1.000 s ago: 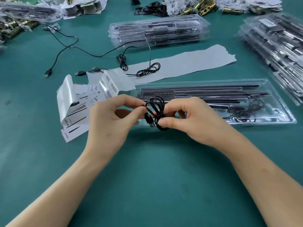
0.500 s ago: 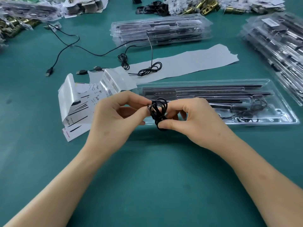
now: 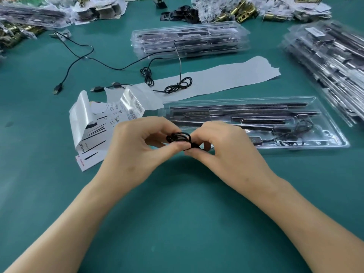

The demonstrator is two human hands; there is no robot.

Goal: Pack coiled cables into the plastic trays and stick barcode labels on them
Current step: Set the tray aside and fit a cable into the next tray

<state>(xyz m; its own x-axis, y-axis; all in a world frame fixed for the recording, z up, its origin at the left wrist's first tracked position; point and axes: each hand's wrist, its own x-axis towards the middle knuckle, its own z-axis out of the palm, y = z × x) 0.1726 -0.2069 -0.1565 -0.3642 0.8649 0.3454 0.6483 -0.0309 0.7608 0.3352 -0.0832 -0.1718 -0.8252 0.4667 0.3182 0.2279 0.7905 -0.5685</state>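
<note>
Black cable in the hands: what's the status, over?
Left hand and right hand both pinching the coiled cable. Cable not yet in the open tray. Tray just behind hands, path looks open.

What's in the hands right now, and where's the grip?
A coiled black cable. Left hand pinches the coil's left side between thumb and fingers; right hand pinches its lower right end.

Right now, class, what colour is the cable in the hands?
Black: the cable shows best in the head view.
</note>
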